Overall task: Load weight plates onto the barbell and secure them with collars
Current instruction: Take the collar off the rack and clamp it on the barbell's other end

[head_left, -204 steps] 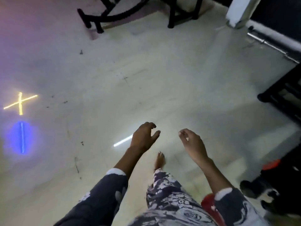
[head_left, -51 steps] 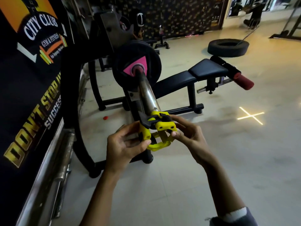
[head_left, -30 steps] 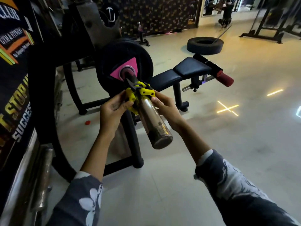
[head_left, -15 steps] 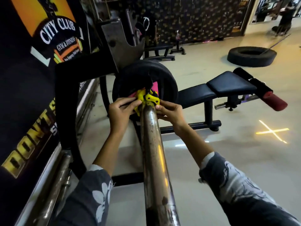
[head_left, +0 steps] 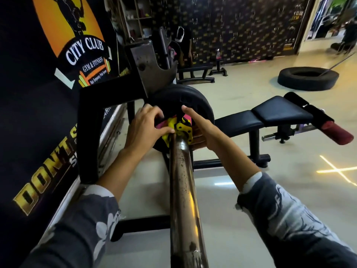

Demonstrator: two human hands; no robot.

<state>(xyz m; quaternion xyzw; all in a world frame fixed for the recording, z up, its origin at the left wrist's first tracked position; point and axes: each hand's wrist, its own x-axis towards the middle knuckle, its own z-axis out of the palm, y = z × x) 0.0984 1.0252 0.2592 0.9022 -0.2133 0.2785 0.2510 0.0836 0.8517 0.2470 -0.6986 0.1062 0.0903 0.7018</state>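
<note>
Round the yellow collar the left hand and right hand both pinch, one on each flank. It sits on the bar, close against the plate. Light, stiff plastic, I judge: hold the ring's sides and keep a thumb free for the lever, whose state is hidden.

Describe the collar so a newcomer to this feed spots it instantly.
Follow the long steel barbell sleeve up the middle of the view to the black weight plate. Where they meet, the collar sits on the sleeve, held between the left hand and right hand. It is the only bright yellow piece there.
</note>
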